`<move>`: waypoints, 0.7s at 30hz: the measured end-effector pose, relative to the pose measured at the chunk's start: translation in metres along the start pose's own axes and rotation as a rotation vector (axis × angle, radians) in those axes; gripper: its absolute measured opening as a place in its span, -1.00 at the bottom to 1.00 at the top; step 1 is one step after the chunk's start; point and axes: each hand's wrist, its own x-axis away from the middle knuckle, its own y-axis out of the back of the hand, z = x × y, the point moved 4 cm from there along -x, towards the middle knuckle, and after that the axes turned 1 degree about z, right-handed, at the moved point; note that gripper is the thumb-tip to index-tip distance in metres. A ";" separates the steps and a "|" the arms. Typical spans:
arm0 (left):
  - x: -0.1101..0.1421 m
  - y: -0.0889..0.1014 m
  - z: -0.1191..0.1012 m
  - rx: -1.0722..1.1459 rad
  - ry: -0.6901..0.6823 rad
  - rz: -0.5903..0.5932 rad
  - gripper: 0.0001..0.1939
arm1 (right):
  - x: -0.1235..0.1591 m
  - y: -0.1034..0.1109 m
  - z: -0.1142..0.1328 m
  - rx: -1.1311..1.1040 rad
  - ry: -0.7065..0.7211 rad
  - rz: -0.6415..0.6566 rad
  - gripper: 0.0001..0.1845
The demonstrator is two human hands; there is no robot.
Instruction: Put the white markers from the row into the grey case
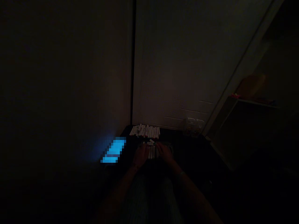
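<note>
The scene is very dark. A row of white marker pens [151, 151] lies side by side between my hands, in what looks like a clear case whose edges barely show. My right hand [164, 153] is closed at the right of this row, its fingertips on a tilted white marker [152, 141] with a greenish end. At the left side of the row is my left hand [141, 155], fingers bent over the pens; whether it grips one is too dark to see. Behind both hands lies a pile of more white markers [146, 131].
A glowing, pixelated blue screen [114, 151] lies left of my hands on the dark tabletop [189, 152]. Clear containers [193, 127] stand at the back right against a pale wall panel [177, 68]. Farther right is a shelf unit [233, 124] with a yellowish object [253, 85] on top.
</note>
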 end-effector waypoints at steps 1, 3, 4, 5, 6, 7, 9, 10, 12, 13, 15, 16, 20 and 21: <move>0.000 0.000 0.002 0.036 0.028 -0.015 -0.65 | 0.002 0.001 -0.002 0.046 0.043 0.056 -0.66; 0.000 -0.003 0.004 0.056 0.047 0.001 -0.62 | 0.009 0.000 -0.003 0.111 0.129 0.138 -0.68; 0.000 -0.007 0.005 0.038 0.030 0.036 -0.63 | 0.012 -0.002 -0.004 0.130 0.158 0.155 -0.68; 0.000 -0.012 0.005 0.004 -0.004 0.080 -0.65 | 0.015 -0.004 -0.004 0.143 0.175 0.157 -0.67; 0.001 -0.017 0.005 -0.035 -0.049 0.126 -0.67 | 0.018 -0.006 -0.004 0.152 0.180 0.144 -0.67; 0.001 -0.021 0.005 -0.072 -0.096 0.162 -0.69 | 0.020 -0.008 -0.004 0.156 0.178 0.122 -0.67; 0.002 -0.027 0.006 -0.126 -0.159 0.196 -0.69 | 0.024 -0.011 -0.004 0.154 0.165 0.078 -0.68; 0.002 -0.028 0.007 -0.141 -0.163 0.192 -0.69 | 0.026 -0.012 -0.005 0.149 0.151 0.054 -0.68; 0.001 -0.028 0.008 -0.145 -0.137 0.167 -0.70 | 0.028 -0.012 -0.010 0.134 0.084 -0.024 -0.68; 0.001 -0.027 0.009 -0.139 -0.121 0.154 -0.70 | 0.029 -0.011 -0.014 0.129 0.031 -0.082 -0.67; 0.001 -0.025 0.009 -0.120 -0.109 0.143 -0.69 | 0.032 -0.009 -0.023 0.128 -0.073 -0.192 -0.64; 0.001 -0.025 0.008 -0.114 -0.118 0.146 -0.69 | 0.033 -0.009 -0.027 0.137 -0.106 -0.232 -0.64; 0.002 -0.023 0.005 -0.114 -0.162 0.138 -0.71 | 0.033 -0.013 -0.032 0.245 -0.120 -0.282 -0.65; 0.003 -0.023 0.004 -0.113 -0.178 0.142 -0.72 | 0.033 -0.014 -0.033 0.279 -0.113 -0.276 -0.65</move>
